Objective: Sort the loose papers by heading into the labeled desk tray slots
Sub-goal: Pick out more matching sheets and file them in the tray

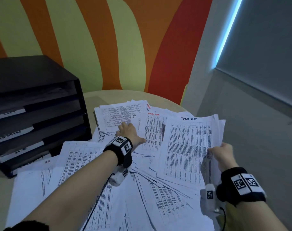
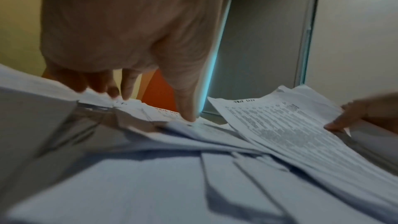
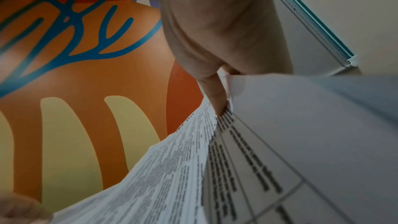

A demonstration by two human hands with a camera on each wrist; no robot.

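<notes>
Papers (image 1: 108, 189) are lying scattered over the round surface (image 1: 95, 95), beside the black tray (image 1: 36, 104) with its labeled slots. My left hand (image 1: 127, 131) is pressing flat, fingers spread, on a sheet in the pile, while my right hand (image 1: 223, 151) is pinching the "Task List" bundle (image 1: 188, 144) by its edge. Closer in, my left fingertips (image 2: 189, 117) are pinning the pile; I should be holding it down while sliding one sheet free. From below, my right thumb (image 3: 217, 98) is clamping the bundle (image 3: 172, 168); a firm grip keeps it squared.
</notes>
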